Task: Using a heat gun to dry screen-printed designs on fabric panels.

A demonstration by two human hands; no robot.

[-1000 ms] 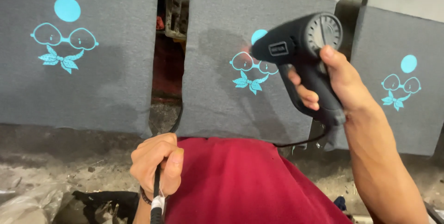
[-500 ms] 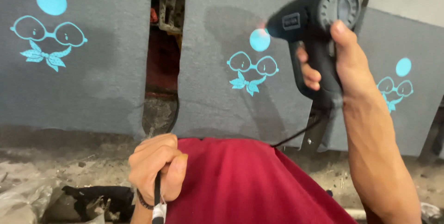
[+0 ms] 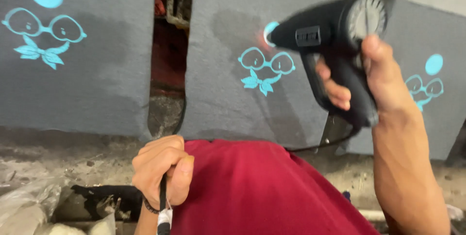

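Observation:
My right hand (image 3: 374, 80) grips a black heat gun (image 3: 330, 31) by its handle, its nozzle pointing left at the light blue dot on the middle grey fabric panel (image 3: 223, 104). A light blue print of glasses and a bow (image 3: 266, 69) sits just below the nozzle. My left hand (image 3: 162, 169) is closed around a thin black cable (image 3: 163, 210) with white tape on it, low in view beside my red shirt (image 3: 262, 191).
A second grey panel (image 3: 73, 84) with the same blue print hangs at the left and a third (image 3: 437, 99) at the right. A dark gap (image 3: 167, 46) separates the left and middle panels. Dirty ground with plastic wrapping (image 3: 29, 206) lies at lower left.
My right hand has carried the heat gun up and toward the middle panel, bringing the nozzle against the blue dot. My left hand stays closed on the cable.

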